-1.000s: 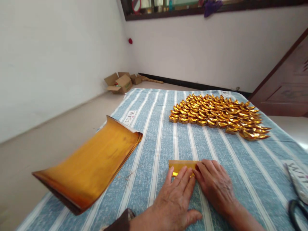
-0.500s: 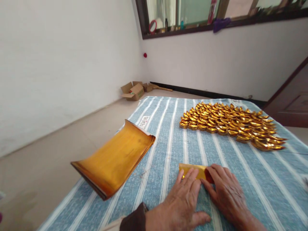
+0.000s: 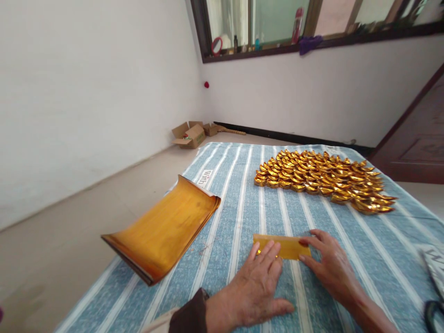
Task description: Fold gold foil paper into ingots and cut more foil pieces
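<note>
A folded strip of gold foil paper (image 3: 289,249) lies flat on the striped cloth in front of me. My left hand (image 3: 255,286) rests flat across its left part, fingers stretched out and thumb spread to the right. At the strip's right end, my right hand (image 3: 328,259) grips it with thumb and forefinger, the other fingers curved above. To the left lies a stack of gold foil sheets (image 3: 166,226) with curled edges. Many folded gold paper ingots (image 3: 312,173) stand packed in rows at the far right.
A blue cloth with white stripes (image 3: 232,212) covers the table. Near the right edge are a dark looped handle (image 3: 433,314) and a printed label (image 3: 433,263). An open cardboard box (image 3: 190,134) sits on the floor beyond, below the window ledge.
The strip's right end, curled up under my right hand before, now lies flat. My right hand has opened out a little at that end; my left hand stays on the paper. The view has shifted slightly.
</note>
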`<state>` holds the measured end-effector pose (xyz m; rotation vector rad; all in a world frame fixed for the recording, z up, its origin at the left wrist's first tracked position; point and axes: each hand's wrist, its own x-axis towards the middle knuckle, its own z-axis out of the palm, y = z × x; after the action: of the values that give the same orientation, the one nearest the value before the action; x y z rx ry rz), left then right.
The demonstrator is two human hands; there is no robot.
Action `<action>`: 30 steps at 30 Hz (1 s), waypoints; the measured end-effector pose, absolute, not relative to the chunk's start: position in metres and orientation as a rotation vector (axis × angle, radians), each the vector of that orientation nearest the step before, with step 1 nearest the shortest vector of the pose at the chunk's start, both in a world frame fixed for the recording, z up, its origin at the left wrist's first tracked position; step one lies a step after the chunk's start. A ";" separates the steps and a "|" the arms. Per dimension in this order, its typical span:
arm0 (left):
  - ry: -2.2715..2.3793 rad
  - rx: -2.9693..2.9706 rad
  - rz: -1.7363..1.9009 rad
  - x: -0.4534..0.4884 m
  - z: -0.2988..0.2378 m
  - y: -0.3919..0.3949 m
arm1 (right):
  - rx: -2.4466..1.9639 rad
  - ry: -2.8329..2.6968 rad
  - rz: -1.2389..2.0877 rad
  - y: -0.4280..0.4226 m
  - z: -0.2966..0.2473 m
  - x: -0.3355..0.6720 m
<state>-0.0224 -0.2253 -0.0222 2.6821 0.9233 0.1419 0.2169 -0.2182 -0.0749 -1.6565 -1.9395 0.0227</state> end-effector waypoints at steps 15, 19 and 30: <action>0.896 2.621 0.118 -0.024 -0.020 -0.222 | -1.685 -1.918 0.140 -0.214 -0.065 0.234; 0.893 2.619 0.103 -0.023 -0.019 -0.222 | -1.485 -1.911 -0.025 -0.217 -0.063 0.208; 0.892 2.695 -0.009 -0.027 -0.024 -0.209 | -1.560 -2.092 0.142 -0.219 -0.059 0.187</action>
<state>-0.0270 -0.2094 -0.0236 2.6955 0.8917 -0.0091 0.1873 -0.2191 -0.0594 -1.5604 -2.0921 0.1418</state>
